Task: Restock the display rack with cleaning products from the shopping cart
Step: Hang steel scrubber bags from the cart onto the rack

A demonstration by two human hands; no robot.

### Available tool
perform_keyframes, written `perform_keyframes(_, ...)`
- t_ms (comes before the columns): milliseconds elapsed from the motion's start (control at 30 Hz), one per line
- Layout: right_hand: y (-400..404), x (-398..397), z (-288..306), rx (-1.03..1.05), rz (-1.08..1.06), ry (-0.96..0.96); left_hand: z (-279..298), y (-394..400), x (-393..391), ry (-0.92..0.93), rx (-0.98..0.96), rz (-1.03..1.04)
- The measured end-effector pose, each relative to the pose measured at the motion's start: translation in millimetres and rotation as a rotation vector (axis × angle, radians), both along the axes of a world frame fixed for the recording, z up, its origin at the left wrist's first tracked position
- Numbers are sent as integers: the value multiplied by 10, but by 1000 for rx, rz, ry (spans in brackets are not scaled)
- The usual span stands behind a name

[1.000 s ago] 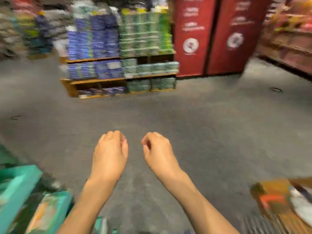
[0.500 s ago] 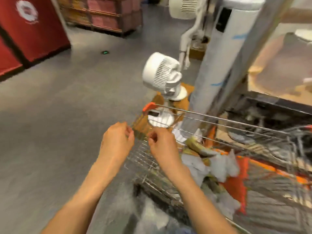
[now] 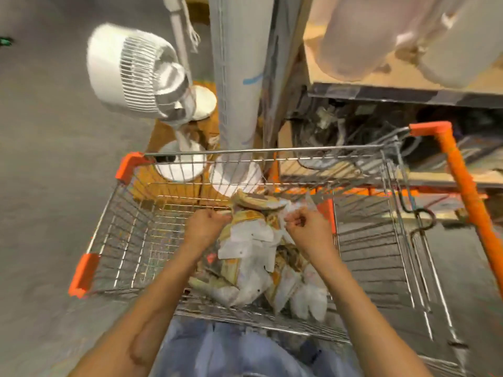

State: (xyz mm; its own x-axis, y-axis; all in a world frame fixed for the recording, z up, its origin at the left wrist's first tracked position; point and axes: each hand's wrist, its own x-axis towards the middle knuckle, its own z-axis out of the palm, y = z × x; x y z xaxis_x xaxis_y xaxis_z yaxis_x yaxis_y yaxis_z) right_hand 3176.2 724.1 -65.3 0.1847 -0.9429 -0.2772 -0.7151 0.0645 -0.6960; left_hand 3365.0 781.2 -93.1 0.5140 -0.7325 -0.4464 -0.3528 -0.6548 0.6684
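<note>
You stand over a wire shopping cart (image 3: pixel 130 240) with orange corner guards. Both arms reach down into its basket. Your left hand (image 3: pixel 206 227) and right hand (image 3: pixel 307 229) have curled fingers at either side of the top packet in a heap of white and yellow product packets (image 3: pixel 253 257); blur hides whether they truly pinch it. Taking it by both sides likely lets you lift it clear of the pile. The heap lies in the middle of the basket, its long axis running from you toward the far end. Beyond the cart stand a white fan (image 3: pixel 136 74), a pale column (image 3: pixel 236 63) and wooden shelving (image 3: pixel 381 77).
</note>
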Motion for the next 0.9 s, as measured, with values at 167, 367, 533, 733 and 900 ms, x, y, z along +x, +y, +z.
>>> perform_keyframes(167, 126, 386, -841, 359, 204, 123, -1040, 69, 306, -154, 463, -429)
perform_keyframes(367, 655, 985, -1918, 591, 684, 385, -1906, 266, 502, -259, 608, -1075)
perform_keyframes(533, 866, 1091, -2311, 634, 816, 522, -2393, 428, 549, -320, 591, -1397)
perform_keyframes(733, 935, 1062, -2584, 491, 805, 617, -2802, 596, 394, -376, 582, -1361)
perform_keyframes(900, 814, 1010, -2406, 467, 815, 640, -2684, 549, 380, -331, 562, -1305)
